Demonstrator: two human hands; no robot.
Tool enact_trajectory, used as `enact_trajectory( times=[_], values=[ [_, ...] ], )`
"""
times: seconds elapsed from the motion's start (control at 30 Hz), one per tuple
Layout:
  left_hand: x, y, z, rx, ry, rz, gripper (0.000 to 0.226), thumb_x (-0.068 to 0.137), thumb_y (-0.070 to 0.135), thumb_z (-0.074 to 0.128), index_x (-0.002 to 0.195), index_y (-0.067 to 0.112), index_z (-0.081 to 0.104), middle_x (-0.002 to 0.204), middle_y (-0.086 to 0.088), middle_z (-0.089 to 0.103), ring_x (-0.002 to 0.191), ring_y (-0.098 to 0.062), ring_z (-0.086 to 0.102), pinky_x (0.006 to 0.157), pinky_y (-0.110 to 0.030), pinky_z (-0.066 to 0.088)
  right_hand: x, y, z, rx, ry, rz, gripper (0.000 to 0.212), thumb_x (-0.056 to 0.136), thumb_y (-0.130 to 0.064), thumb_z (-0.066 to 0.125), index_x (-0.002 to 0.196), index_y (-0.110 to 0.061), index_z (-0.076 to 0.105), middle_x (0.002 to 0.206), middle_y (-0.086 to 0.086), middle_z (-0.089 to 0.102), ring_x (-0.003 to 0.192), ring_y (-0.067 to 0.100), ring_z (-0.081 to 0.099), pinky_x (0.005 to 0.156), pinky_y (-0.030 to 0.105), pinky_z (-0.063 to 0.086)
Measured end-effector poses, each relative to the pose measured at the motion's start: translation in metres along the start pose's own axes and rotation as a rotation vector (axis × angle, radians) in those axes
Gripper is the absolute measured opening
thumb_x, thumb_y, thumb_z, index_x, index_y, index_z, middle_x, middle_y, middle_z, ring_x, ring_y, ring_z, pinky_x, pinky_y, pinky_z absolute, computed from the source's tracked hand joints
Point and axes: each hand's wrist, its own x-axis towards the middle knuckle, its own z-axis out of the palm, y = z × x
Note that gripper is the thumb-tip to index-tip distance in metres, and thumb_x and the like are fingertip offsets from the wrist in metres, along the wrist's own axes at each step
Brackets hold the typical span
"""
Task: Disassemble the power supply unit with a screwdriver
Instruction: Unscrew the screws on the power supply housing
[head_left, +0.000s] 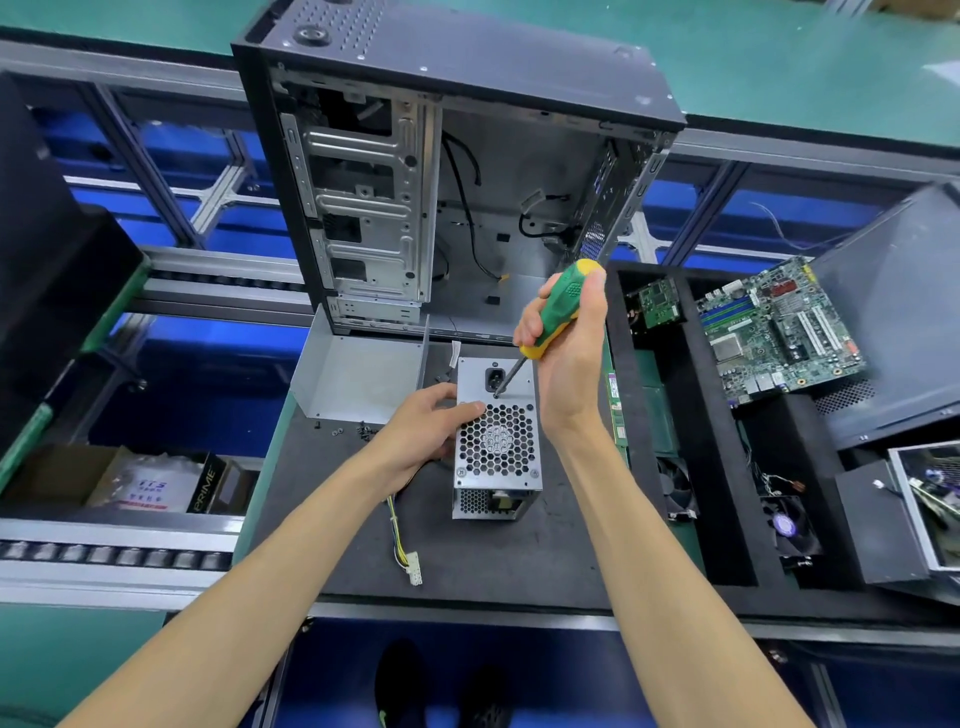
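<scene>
A silver power supply unit (497, 447) with a honeycomb fan grille stands on the dark mat (332, 519), its power socket on the far part of its top face. My left hand (422, 431) grips its left side, thumb on the top face. My right hand (566, 353) holds a green and yellow screwdriver (558, 312), whose tip touches the top face just below the socket. A yellow and black cable with a white plug (410, 564) trails from the unit toward me.
An open, gutted computer case (467, 171) stands behind the unit. A bent grey metal cover (358, 379) lies at its left, with small screws (363, 430) beside it. At the right, black foam compartments hold a motherboard (779, 332), smaller boards and fans (789, 527).
</scene>
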Motion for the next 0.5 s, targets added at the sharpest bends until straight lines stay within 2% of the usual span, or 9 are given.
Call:
enact_trajectory(
  times=[0.1,0.2,0.3,0.4,0.47,0.5],
  values=[
    [0.001,-0.002,0.0,0.006,0.006,0.019,0.02,0.095,0.023,0.068,0.113,0.015,0.069,0.107,-0.007,0.076,0.098,-0.029,0.068,0.096,-0.05,0.052,-0.005,-0.014,0.013,-0.299,-0.12,0.005,0.052,0.09,-0.063,0.045,0.074,-0.013,0.054,0.069,0.001,0.047,0.064,0.019,0.043,0.06,0.031,0.038],
    [0.001,-0.002,-0.001,0.026,0.007,0.034,0.02,0.094,0.024,0.069,0.112,0.016,0.07,0.108,-0.006,0.075,0.101,-0.027,0.07,0.095,-0.042,0.053,-0.007,-0.032,0.028,-0.673,-0.226,-0.042,0.048,0.092,-0.057,0.05,0.077,-0.015,0.068,0.09,0.004,0.047,0.074,0.017,0.054,0.069,0.036,0.052],
    [0.001,-0.001,-0.001,0.046,0.009,0.038,0.02,0.094,0.027,0.068,0.112,0.019,0.069,0.11,-0.004,0.075,0.105,-0.026,0.069,0.097,-0.04,0.053,-0.007,-0.049,0.036,-1.07,-0.223,-0.093,0.034,0.096,-0.05,0.041,0.082,-0.022,0.056,0.084,-0.001,0.05,0.072,0.015,0.051,0.063,0.039,0.041],
    [0.001,-0.002,0.0,0.063,0.021,0.048,0.019,0.095,0.026,0.067,0.113,0.02,0.069,0.11,-0.002,0.075,0.099,-0.018,0.071,0.089,-0.031,0.056,-0.005,-0.066,0.035,-1.169,-0.203,-0.076,0.024,0.094,-0.047,0.038,0.096,-0.025,0.048,0.074,-0.002,0.061,0.071,0.02,0.058,0.061,0.035,0.042],
    [0.002,-0.003,0.001,0.057,0.03,0.052,0.017,0.096,0.024,0.066,0.112,0.02,0.069,0.108,-0.002,0.075,0.09,-0.012,0.073,0.077,-0.022,0.055,-0.004,-0.073,0.034,-1.237,-0.205,-0.07,0.027,0.094,-0.043,0.037,0.086,-0.02,0.047,0.07,0.001,0.061,0.07,0.024,0.058,0.059,0.034,0.039],
    [0.003,-0.004,0.002,0.056,0.037,0.051,0.018,0.096,0.023,0.066,0.113,0.019,0.069,0.108,-0.003,0.075,0.09,-0.013,0.073,0.076,-0.023,0.055,-0.004,-0.076,0.035,-1.275,-0.201,-0.069,0.03,0.095,-0.042,0.036,0.077,-0.018,0.044,0.07,0.003,0.059,0.069,0.025,0.054,0.056,0.034,0.035]
  ],
)
